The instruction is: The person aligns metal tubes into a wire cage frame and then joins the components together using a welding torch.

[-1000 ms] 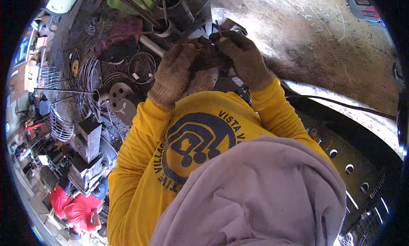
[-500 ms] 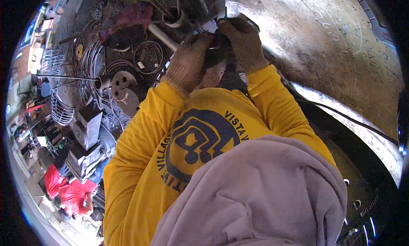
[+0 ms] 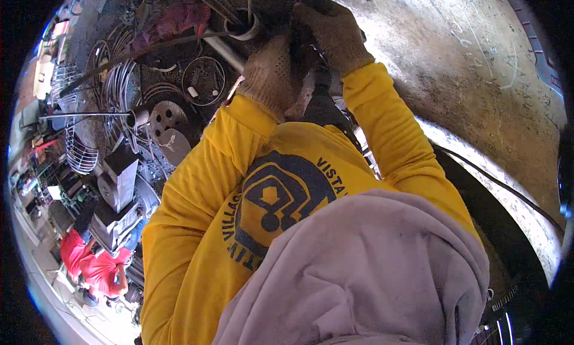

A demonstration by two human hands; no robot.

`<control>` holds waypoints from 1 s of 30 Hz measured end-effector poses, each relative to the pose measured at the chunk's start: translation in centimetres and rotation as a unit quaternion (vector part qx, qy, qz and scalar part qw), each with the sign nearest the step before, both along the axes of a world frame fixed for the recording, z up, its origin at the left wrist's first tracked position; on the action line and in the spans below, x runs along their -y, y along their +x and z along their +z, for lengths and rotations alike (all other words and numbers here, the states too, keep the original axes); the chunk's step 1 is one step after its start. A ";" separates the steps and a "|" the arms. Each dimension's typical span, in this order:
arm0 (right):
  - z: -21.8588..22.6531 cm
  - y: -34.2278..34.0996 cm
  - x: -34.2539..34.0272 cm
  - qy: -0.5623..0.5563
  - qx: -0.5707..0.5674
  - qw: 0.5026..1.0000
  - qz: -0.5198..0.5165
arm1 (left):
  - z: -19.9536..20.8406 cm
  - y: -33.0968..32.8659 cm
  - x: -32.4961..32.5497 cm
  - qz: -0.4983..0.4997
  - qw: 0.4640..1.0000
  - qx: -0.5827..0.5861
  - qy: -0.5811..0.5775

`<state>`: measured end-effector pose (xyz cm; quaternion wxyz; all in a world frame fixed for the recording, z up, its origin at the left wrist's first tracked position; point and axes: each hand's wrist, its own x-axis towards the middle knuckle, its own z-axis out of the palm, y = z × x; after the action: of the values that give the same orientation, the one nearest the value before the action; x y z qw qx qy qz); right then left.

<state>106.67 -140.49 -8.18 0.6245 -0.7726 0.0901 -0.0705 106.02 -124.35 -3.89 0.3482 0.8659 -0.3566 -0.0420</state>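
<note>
Honestly, both my gloved hands are bunched up at 12 o'clock, knuckles facing me, so most of what matters is hidden. My left hand (image 3: pixel 270 76) in its knit glove is curled in tight, and my right hand (image 3: pixel 335 34) is clenched just above and beside it, the two nearly touching. Between them there's a dark piece (image 3: pixel 306 58) poking through, looks like a black handle or tool body, and I'd say both hands are wrapped on it, though I can't tell exactly where the fingertips sit. My guess is it's rigid and on the heavy side, not fragile, and knit gloves on smooth plastic or metal can slip, so a full wrap around the fat part beats a pinch. Going outward, a pale ring (image 3: pixel 246 28) and a light tube (image 3: pixel 222 49) sit just at 10 o'clock of my left glove, very close. Further at 9 o'clock it's a mess of wire coils (image 3: pixel 116 85) and round metal discs (image 3: pixel 167 115), so no swing room that way. From 1 to 4 o'clock the big curved metal surface (image 3: pixel 466 88) is bare, with a black cable (image 3: pixel 496 183) running along its edge, so that's the open side.
</note>
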 end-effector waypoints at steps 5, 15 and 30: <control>1.1 0.1 0.1 -0.089 0.046 0.995 0.016 | -1.0 -0.2 -0.1 0.026 0.999 0.013 -0.015; -1.2 1.3 1.6 -0.440 0.225 0.867 0.056 | -2.1 0.2 0.7 0.022 0.998 0.036 -0.037; 0.7 0.9 1.5 -0.165 0.106 0.979 0.050 | -1.8 0.1 0.8 0.024 0.998 -0.042 0.047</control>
<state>107.53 -141.99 -7.52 0.4975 -0.8565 -0.0280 -0.1344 106.09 -125.15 -5.64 0.3228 0.8872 -0.3182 -0.0862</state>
